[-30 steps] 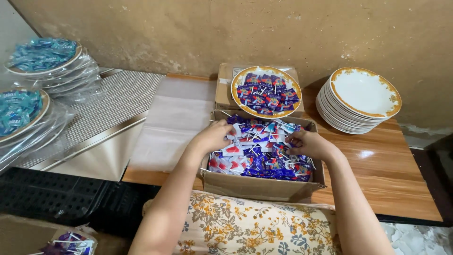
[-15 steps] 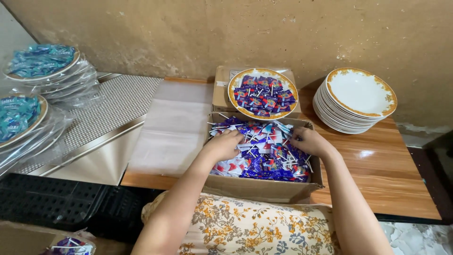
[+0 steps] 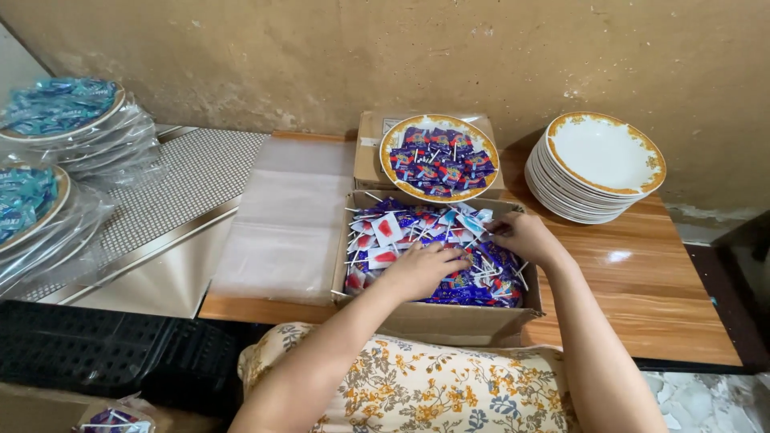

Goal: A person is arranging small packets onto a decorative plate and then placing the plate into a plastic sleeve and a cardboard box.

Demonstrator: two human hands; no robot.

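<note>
Starting at the far left, wrapped plates of blue sweets (image 3: 48,128) sit stacked beside a clear plastic sheet (image 3: 289,216) on the surface (image 3: 642,273). Toward the near edge stands an open cardboard box (image 3: 433,317), long axis running left to right, heaped with purple-wrapped lollipops (image 3: 393,228) whose white sticks point every way. The left hand (image 3: 421,269) lies spread on them; the right hand (image 3: 521,236) pinches a few near the box's right wall, with a filled plate (image 3: 438,156) and stacked white bowls (image 3: 597,164) along the far edge.

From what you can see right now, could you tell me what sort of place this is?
Probably a home corner used for packing party favours: a cardboard box of wrapped lollipops on a wooden table, a stack of gold-rimmed plates, and wrapped candy-filled plates beside a rough plastered wall.
</note>
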